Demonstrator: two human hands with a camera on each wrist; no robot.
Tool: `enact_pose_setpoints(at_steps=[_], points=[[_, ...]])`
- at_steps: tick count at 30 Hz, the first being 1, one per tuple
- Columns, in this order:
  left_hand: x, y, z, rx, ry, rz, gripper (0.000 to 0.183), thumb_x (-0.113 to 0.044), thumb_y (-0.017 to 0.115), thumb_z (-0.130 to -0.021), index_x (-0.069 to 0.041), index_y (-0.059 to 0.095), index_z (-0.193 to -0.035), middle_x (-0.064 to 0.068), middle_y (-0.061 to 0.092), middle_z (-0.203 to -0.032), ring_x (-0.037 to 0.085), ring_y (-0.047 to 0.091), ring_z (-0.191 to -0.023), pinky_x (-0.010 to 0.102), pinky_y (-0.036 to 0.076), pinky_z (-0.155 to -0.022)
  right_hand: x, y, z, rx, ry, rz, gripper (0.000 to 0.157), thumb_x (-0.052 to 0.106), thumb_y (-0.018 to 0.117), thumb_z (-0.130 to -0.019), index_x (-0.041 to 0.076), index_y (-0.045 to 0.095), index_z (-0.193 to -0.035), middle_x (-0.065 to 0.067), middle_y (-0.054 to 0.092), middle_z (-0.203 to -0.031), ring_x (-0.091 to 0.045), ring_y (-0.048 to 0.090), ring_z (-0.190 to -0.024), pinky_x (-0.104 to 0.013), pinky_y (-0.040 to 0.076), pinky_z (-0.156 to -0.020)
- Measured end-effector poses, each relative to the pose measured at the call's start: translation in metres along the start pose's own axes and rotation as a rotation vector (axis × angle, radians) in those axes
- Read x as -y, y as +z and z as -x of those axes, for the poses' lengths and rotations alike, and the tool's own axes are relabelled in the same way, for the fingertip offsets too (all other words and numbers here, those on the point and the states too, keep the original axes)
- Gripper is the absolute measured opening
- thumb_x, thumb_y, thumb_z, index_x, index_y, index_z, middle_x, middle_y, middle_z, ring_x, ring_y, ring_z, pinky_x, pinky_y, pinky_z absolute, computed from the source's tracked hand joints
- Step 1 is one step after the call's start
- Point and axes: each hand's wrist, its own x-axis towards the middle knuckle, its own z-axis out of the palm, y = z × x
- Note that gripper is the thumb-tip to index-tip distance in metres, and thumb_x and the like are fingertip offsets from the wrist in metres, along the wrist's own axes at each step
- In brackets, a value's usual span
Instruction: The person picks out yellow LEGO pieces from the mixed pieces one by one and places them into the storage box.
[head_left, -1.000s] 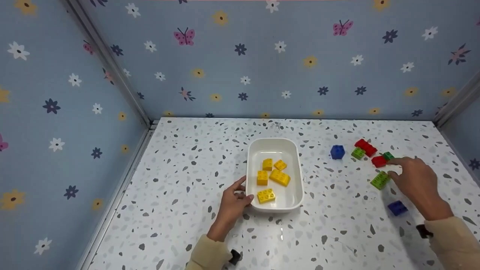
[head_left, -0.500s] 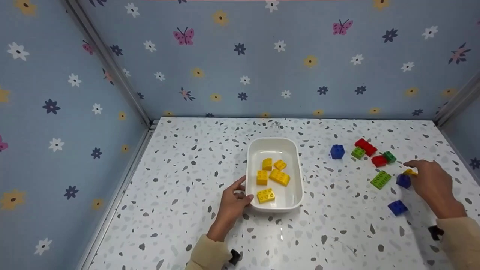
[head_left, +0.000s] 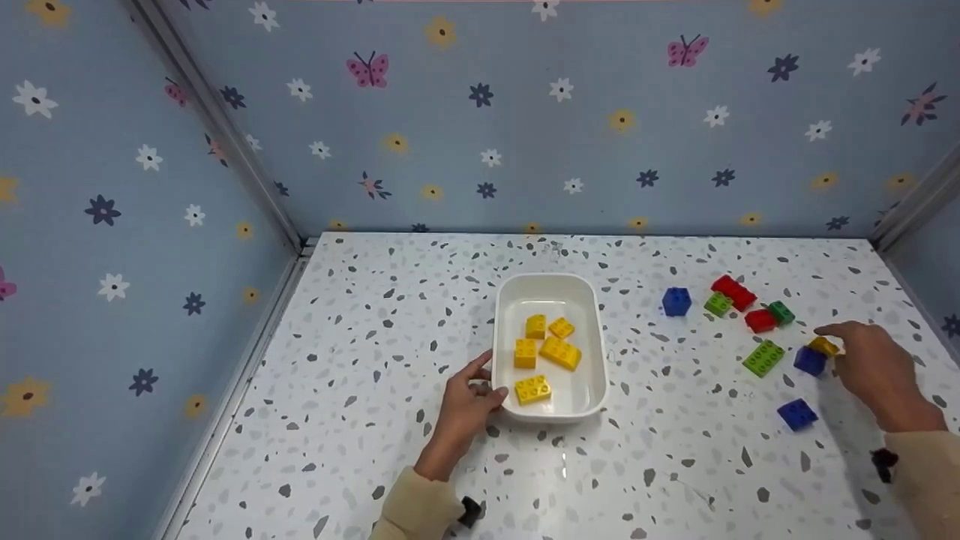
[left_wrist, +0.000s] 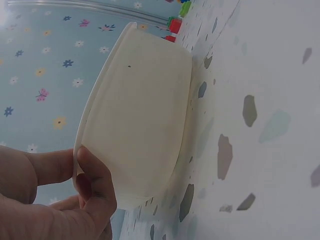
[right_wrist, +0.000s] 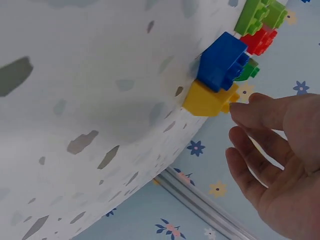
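Observation:
My left hand [head_left: 463,412] grips the rim of a white plastic tub [left_wrist: 135,110] at its near left corner, thumb on one side and fingers on the other. Several yellow toy bricks [head_left: 560,353] lie inside the tub. Over at the right, my right hand [head_left: 877,367] is at another yellow brick [right_wrist: 204,100] that sits against a blue brick [right_wrist: 222,60]. In the right wrist view a fingertip is right at that yellow brick's studs, the other fingers loosely bent and apart. From the head view, part of this yellow brick is hidden by the hand.
Left of the right hand lie a light green brick [head_left: 763,358], red bricks [head_left: 733,292], a dark green brick [head_left: 781,312] and a blue brick [head_left: 676,301]. Another blue brick [head_left: 797,414] lies nearer the front. Flowered walls [head_left: 480,120] bound the speckled table [head_left: 360,337].
My right hand has moved right, away from the red and green bricks to the yellow one, uncovering the blue brick beside it. The left hand and tub have stayed in place.

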Motion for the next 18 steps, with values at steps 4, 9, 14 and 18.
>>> enact_pose_setpoints(at_steps=[4,9,14,18], points=[[0.0,0.0,0.0,-0.006,-0.011,-0.003,0.07,0.005,0.069,-0.096,-0.005,0.044,-0.161,0.02,0.054,-0.126,0.019,0.063,-0.092,0.03,0.062,-0.08,-0.004,0.003,-0.003,0.015,0.001,0.009,0.052,-0.024,0.066,-0.082,-0.014,0.06,-0.132,-0.043,0.052,-0.133,-0.064,0.046,-0.123,-0.079,0.04,-0.101],[0.0,0.0,0.001,-0.003,-0.006,0.003,0.07,0.005,0.069,-0.096,-0.004,0.043,-0.161,0.021,0.054,-0.127,0.018,0.063,-0.092,0.03,0.062,-0.08,-0.009,0.006,-0.005,0.012,-0.028,0.034,0.05,-0.024,0.066,-0.082,-0.014,0.061,-0.131,-0.043,0.053,-0.132,-0.064,0.047,-0.122,-0.078,0.041,-0.1],[-0.001,-0.001,0.002,0.001,0.007,0.004,0.07,0.006,0.069,-0.096,-0.003,0.043,-0.16,0.021,0.053,-0.127,0.018,0.063,-0.091,0.033,0.063,-0.082,-0.014,0.006,-0.005,0.006,-0.076,0.058,0.047,-0.021,0.067,-0.083,-0.015,0.062,-0.129,-0.043,0.054,-0.129,-0.064,0.049,-0.119,-0.077,0.044,-0.096],[-0.001,0.0,0.002,-0.006,0.005,-0.007,0.069,0.005,0.069,-0.096,-0.003,0.043,-0.16,0.02,0.054,-0.126,0.018,0.063,-0.091,0.033,0.063,-0.082,-0.016,0.007,-0.006,0.004,-0.077,0.06,0.045,-0.018,0.071,-0.084,-0.015,0.063,-0.128,-0.043,0.056,-0.129,-0.064,0.05,-0.118,-0.077,0.044,-0.096]])
